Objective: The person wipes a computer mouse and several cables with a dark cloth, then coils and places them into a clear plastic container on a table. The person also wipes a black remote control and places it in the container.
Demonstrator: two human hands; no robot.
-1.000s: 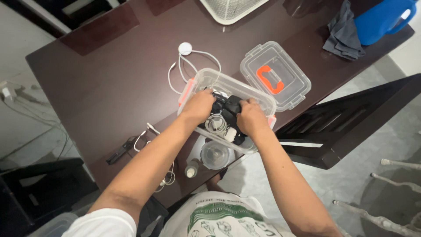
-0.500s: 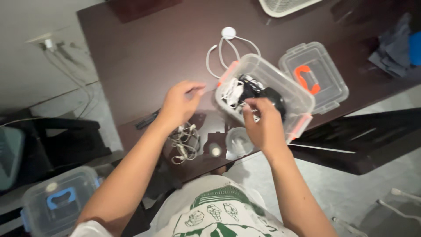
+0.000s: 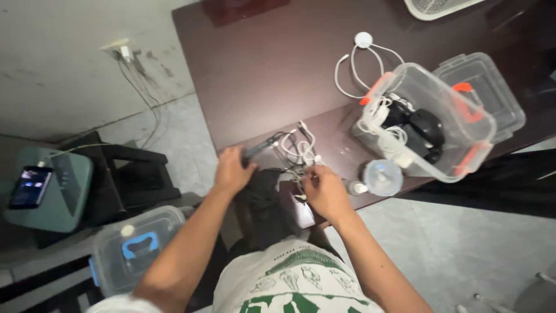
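My left hand [image 3: 231, 169] is at the near edge of the dark table [image 3: 272, 75], its fingers curled on the end of a flat black strip [image 3: 262, 148]. My right hand [image 3: 323, 190] is closed on a tangle of white cables [image 3: 298, 148] lying by that edge. To the right stands a clear plastic box [image 3: 463, 124] with orange latches, holding black gadgets and white cords. Its clear lid [image 3: 492, 98] with an orange handle lies behind it. A white cable with a round puck [image 3: 363, 39] lies further back.
A small clear round container [image 3: 382, 177] and a little bottle [image 3: 356, 187] sit at the table edge. A second clear box with a blue handle [image 3: 136, 249] is down at the left, beside a black stool [image 3: 130, 174] and a teal case with a phone [image 3: 46, 185].
Both hands have left the clear box and moved left to the cables at the table's near edge. The view has swung left, so the box now sits at the right.
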